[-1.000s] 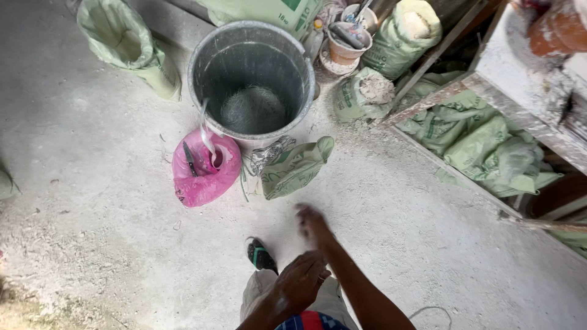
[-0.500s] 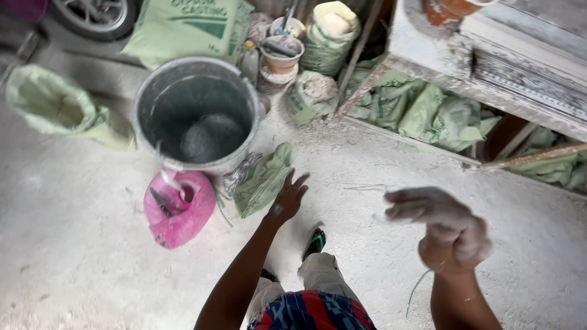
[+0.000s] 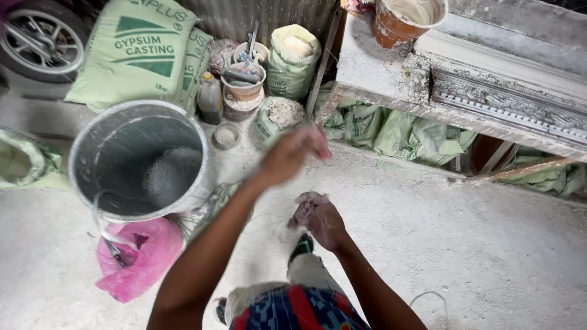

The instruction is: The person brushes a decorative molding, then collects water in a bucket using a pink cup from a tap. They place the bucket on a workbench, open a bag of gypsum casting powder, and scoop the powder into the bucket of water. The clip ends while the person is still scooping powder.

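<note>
Hands apart, both empty | left hand [image 3: 293, 153] raised, blurred, fingers loosely curled, right of metal bucket [image 3: 137, 160] | right hand [image 3: 319, 217] lower, dusty, half-curled | pink bag [image 3: 142, 256] touching bucket's near side.

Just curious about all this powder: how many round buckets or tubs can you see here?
3. A big metal bucket stands on the floor left of the left hand; a small tub of tools sits by the back wall; a brown one rests on the bench. Others may be hidden.
</note>
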Demonstrator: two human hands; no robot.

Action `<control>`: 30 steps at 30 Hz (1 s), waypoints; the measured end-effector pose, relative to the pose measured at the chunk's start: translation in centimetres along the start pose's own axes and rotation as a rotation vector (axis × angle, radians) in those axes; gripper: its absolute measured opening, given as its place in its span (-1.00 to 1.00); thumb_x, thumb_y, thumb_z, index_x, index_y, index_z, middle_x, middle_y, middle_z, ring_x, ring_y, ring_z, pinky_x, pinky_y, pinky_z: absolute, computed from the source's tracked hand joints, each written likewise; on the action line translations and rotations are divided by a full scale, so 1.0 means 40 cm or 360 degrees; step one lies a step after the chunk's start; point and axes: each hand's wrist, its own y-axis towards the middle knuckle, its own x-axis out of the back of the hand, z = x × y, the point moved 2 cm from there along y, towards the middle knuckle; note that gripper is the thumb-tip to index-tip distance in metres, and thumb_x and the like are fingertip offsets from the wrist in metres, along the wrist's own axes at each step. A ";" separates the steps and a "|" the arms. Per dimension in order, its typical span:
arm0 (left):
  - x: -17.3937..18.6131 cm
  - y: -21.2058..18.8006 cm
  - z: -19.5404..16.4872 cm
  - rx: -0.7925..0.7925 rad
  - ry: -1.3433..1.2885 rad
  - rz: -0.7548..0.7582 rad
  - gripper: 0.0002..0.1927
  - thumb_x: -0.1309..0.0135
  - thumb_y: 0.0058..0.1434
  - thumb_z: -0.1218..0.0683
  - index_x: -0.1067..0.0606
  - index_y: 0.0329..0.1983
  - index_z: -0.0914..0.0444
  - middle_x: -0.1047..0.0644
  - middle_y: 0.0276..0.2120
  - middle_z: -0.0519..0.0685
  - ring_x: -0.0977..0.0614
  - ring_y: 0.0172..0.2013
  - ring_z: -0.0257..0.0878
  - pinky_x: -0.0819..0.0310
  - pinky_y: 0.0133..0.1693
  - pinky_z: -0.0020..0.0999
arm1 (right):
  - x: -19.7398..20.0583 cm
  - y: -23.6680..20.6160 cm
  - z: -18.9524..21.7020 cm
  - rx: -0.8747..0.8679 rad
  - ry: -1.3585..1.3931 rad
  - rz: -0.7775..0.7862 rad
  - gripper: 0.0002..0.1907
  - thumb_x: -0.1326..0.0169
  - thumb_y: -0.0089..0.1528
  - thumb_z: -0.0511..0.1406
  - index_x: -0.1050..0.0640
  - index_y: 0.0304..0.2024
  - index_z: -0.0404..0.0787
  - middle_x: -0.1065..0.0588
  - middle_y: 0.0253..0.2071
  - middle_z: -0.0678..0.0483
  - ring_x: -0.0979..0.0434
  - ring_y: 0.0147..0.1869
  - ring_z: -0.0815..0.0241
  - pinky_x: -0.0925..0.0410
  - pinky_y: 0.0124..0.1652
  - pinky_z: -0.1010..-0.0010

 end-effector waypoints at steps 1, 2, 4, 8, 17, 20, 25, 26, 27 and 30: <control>0.035 0.050 0.048 0.0270 -0.0168 -0.0122 -0.72 0.35 0.54 0.14 -0.42 -0.15 0.26 -0.55 -0.14 0.06 -0.72 -0.16 -0.17 -0.66 -0.03 -0.24 | 0.032 -0.005 0.020 -0.0021 0.0037 0.0068 -0.55 0.14 0.48 -0.01 -0.47 -0.06 -0.28 -0.37 -0.43 0.09 -0.50 -0.30 0.14 -0.49 -0.16 0.22; 0.063 0.085 0.103 0.0539 -0.0395 -0.0268 -0.69 0.35 0.51 0.07 -0.43 -0.17 0.24 -0.55 -0.21 0.07 -0.70 -0.24 -0.17 -0.67 -0.09 -0.25 | 0.076 -0.001 0.060 -0.0016 -0.0198 -0.0003 -0.64 0.08 0.43 -0.08 -0.46 -0.12 -0.26 -0.39 -0.42 0.09 -0.48 -0.32 0.17 -0.47 -0.21 0.25; 0.108 0.112 0.218 0.0828 -0.0753 -0.0497 -0.72 0.25 0.49 0.01 -0.42 -0.23 0.23 -0.52 -0.29 0.05 -0.60 -0.35 -0.21 -0.61 -0.22 -0.26 | 0.174 0.037 0.174 0.0015 -0.0686 -0.0126 -0.80 -0.04 0.33 -0.20 -0.43 -0.23 -0.21 -0.44 -0.41 0.08 -0.45 -0.37 0.22 -0.43 -0.32 0.30; 0.039 0.022 0.452 0.1381 -0.0624 -0.0487 -0.82 0.04 0.39 0.05 -0.40 -0.23 0.28 -0.38 -0.32 0.00 -0.39 -0.40 -0.28 -0.42 -0.31 -0.38 | 0.322 0.180 0.358 0.0635 -0.0049 -0.0120 -0.84 0.06 0.50 -0.27 -0.45 -0.15 -0.20 -0.38 -0.39 0.13 -0.38 -0.31 0.28 -0.37 -0.21 0.39; -0.079 0.099 0.661 0.0552 -0.0146 -0.0671 -0.12 -0.16 0.34 -0.03 0.05 0.53 0.33 -0.10 0.37 0.20 -0.44 0.11 -0.07 -0.63 -0.12 -0.10 | 0.478 0.563 0.293 -0.0276 -0.1368 -0.0324 -0.51 0.31 0.48 -0.03 -0.50 -0.07 -0.23 -0.56 -0.13 -0.11 -0.60 0.00 0.01 -0.51 0.07 0.14; -0.003 0.273 0.774 0.0584 -0.0232 -0.0715 -0.46 -0.01 0.33 0.10 -0.24 0.36 0.29 -0.59 -0.13 0.12 -0.65 -0.20 -0.16 -0.58 -0.17 -0.22 | 0.495 0.714 0.285 -0.0435 -0.1511 0.0127 -0.37 0.29 0.44 0.06 -0.30 0.37 -0.20 -0.35 0.26 -0.17 -0.33 0.35 -0.08 -0.27 0.25 0.00; 0.259 0.523 1.029 0.1132 0.0048 -0.0635 -0.77 0.17 0.46 0.14 -0.52 -0.06 0.26 -0.62 -0.34 0.01 -0.65 -0.40 -0.26 -0.61 -0.29 -0.32 | 0.611 1.009 0.494 -0.0723 -0.1559 -0.0025 -0.36 0.31 0.38 0.12 -0.49 0.13 -0.19 -0.53 0.16 -0.04 -0.59 0.18 0.06 -0.53 0.05 0.20; 0.303 0.565 1.081 0.1239 -0.0148 -0.0721 -0.76 0.20 0.45 0.13 -0.51 -0.06 0.23 -0.60 -0.35 -0.01 -0.63 -0.43 -0.28 -0.62 -0.33 -0.35 | 0.623 1.063 0.521 -0.0729 -0.1776 -0.0080 -0.34 0.33 0.39 0.12 -0.55 0.07 -0.20 -0.58 0.10 -0.03 -0.67 0.09 0.08 -0.60 -0.02 0.26; 0.349 0.606 1.132 0.1211 -0.0332 -0.0897 -0.77 0.20 0.47 0.13 -0.50 -0.08 0.26 -0.60 -0.34 0.00 -0.63 -0.42 -0.27 -0.60 -0.33 -0.34 | 0.634 1.112 0.531 -0.0747 -0.1771 -0.0272 -0.37 0.29 0.40 0.10 -0.56 0.05 -0.22 -0.61 0.02 -0.07 -0.68 -0.02 0.06 -0.59 -0.10 0.25; 0.466 0.716 1.287 0.1193 -0.0828 -0.1423 -0.79 0.20 0.49 0.13 -0.45 -0.10 0.30 -0.60 -0.33 0.01 -0.62 -0.44 -0.26 -0.53 -0.36 -0.31 | 0.672 1.288 0.499 -0.0531 -0.1590 -0.0664 -0.46 0.15 0.39 0.04 -0.57 0.01 -0.24 -0.64 -0.11 -0.12 -0.68 -0.18 0.08 -0.56 -0.23 0.28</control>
